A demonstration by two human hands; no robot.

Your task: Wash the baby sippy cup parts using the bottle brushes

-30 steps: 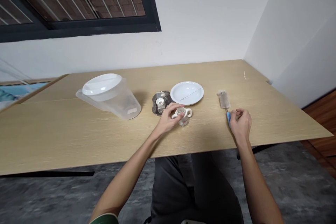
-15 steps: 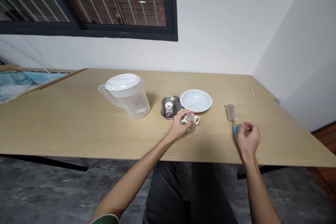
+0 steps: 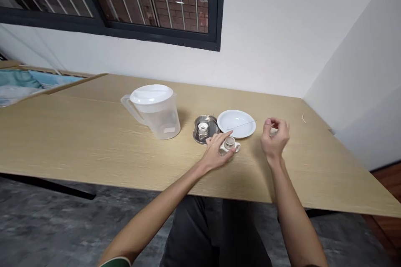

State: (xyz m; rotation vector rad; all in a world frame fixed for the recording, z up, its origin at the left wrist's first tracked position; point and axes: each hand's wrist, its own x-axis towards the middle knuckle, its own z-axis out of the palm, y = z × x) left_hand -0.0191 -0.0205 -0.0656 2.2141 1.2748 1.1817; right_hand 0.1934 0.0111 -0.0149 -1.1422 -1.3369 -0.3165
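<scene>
My left hand (image 3: 216,151) reaches around a small clear bottle with white side handles (image 3: 229,142), thumb and fingers on either side of its open mouth. The bottle stands upright on the table. Raised to the right, my right hand (image 3: 275,138) has its fingers curled toward the thumb. A pale patch shows between those fingers, but I cannot make out what it is. The brush with the blue handle is hidden behind this hand and arm. Just beyond my left fingers, a metal tray (image 3: 213,127) bears a white ring (image 3: 203,127) and a clear piece.
A white bowl (image 3: 224,122) with a thin rod (image 3: 241,125) across it stands behind the bottle. To the left is a lidded translucent pitcher (image 3: 161,117). A small pale strip (image 3: 303,117) lies far right on the wooden table (image 3: 94,133), near the wall.
My right hand has moved left and away from me, rising over where the brush lay and covering it. The left hand stays at the bottle, its fingers slightly more spread. The view has tilted.
</scene>
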